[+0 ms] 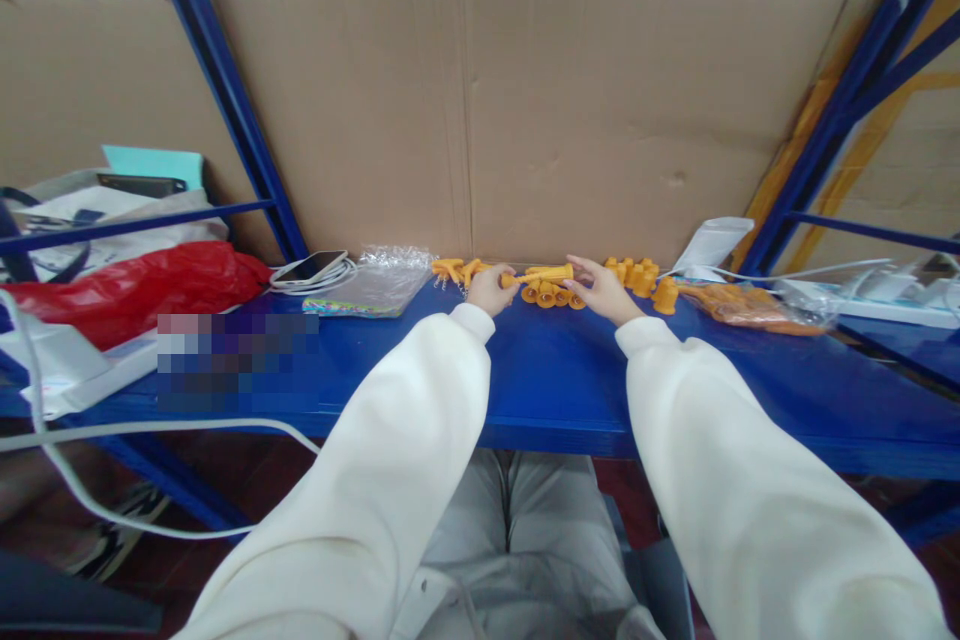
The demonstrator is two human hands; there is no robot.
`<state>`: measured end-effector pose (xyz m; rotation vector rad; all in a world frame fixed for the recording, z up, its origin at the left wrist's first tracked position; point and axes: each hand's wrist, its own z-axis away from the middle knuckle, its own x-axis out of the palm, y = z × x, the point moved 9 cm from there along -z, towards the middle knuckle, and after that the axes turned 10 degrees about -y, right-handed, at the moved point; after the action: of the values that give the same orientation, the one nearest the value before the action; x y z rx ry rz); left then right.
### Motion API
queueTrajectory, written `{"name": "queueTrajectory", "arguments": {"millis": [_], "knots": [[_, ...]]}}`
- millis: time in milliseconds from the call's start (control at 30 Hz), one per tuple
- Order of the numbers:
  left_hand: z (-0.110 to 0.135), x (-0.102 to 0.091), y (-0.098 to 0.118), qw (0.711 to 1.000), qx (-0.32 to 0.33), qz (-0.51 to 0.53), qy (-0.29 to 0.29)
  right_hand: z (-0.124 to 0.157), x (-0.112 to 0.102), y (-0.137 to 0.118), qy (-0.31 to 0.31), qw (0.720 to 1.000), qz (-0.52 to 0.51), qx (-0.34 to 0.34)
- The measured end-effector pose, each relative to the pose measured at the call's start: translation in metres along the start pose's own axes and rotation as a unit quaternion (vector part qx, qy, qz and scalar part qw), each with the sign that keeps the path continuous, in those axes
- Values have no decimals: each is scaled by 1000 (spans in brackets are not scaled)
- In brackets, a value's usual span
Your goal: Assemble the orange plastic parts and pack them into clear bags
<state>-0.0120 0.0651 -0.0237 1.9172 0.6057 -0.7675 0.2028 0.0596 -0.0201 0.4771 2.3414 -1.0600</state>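
Observation:
My left hand (491, 290) is closed, its fingertips pinching the narrow end of a yellow plastic piece shaped like a small horn or tube (551, 273). At the wide end of that piece, thumb and fingers of my right hand (606, 291) close around it. Just below lie several hollow yellow cups (546, 296) in a row, open ends toward me. Left of my left hand is a group of orange pieces with small metal chains (450, 270). Several stubby yellow caps (637, 275) stand beyond my right hand.
A blue table (555, 390) backs onto a cardboard panel (585, 120). At left are a clear plastic bag (375, 282), a phone (313, 266) with white cable, and a red bag (150, 290). A bag of orange parts (757, 307) and a power strip (892, 300) lie right.

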Motion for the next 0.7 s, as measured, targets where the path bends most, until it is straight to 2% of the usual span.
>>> {"name": "queueTrajectory", "arguments": {"millis": [467, 700], "knots": [[-1, -7, 5, 998, 34, -46, 37, -1, 0, 3, 1, 997, -71, 14], [0, -10, 8, 997, 42, -44, 44, 1, 0, 1, 4, 997, -66, 30]]}}
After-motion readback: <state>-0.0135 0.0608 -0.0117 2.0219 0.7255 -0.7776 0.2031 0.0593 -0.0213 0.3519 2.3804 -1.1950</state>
